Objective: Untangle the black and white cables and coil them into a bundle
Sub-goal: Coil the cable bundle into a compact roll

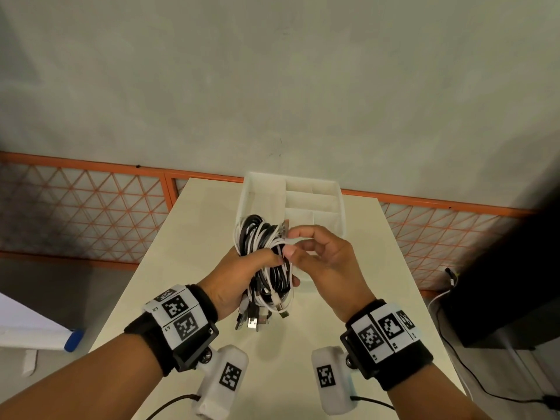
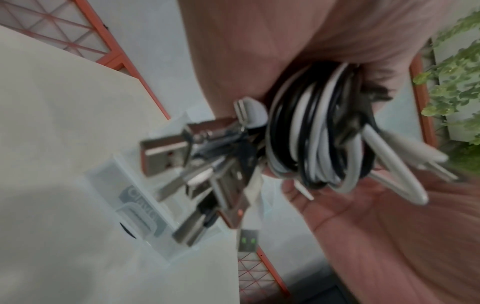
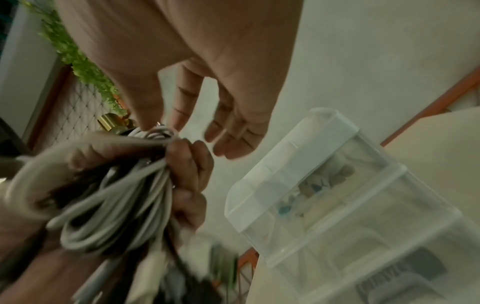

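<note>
Quick count: two hands, left (image 1: 235, 280) and right (image 1: 325, 262). One bundle of black and white cables (image 1: 266, 262); the strands are too tangled to count, and the USB plugs (image 1: 253, 321) hanging off the bottom number at least five, the rest blurry. One clear plastic organizer bin (image 1: 339, 207). One table (image 1: 169, 268).

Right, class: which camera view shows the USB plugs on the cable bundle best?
The left wrist view: the USB plugs fill its centre, metal shells facing the camera. The head view shows them small below the left hand; the right wrist view only blurs them.
</note>
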The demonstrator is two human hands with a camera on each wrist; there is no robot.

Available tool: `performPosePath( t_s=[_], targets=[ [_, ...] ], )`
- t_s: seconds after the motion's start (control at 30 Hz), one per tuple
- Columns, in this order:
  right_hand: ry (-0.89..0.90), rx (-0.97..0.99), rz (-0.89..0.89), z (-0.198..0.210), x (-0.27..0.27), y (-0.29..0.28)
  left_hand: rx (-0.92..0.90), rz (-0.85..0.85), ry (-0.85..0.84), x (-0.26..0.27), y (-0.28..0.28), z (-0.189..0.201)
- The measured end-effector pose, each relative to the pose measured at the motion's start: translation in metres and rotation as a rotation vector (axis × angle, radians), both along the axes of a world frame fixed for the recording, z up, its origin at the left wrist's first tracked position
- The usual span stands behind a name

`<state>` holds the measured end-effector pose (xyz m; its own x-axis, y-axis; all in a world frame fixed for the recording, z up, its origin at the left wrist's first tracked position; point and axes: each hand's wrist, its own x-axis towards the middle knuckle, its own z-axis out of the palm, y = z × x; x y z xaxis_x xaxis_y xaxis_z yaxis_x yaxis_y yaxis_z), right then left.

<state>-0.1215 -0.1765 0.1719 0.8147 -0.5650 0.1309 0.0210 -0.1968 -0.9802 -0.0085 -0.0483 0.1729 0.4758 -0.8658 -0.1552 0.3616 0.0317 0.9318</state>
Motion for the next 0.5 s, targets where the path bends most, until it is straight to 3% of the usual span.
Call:
performPosePath(
  t_s=[0.07, 0.17, 0.5],
  targets=[
    [0.07, 0.079, 0.141, -0.001, 0.002, 0.005, -0.014, 0.051, 0.042, -0.001, -0.002, 0.0],
    [0.039, 0.092, 0.285, -0.006, 0.007, 0.019, -0.004, 0.076, 0.068, -0.003, -0.005, 0.0],
    [0.087, 0.06, 0.208, -0.014, 0.01, 0.021, 0.151, 0.028, -0.188, -0.004, -0.007, -0.002]
  ],
)
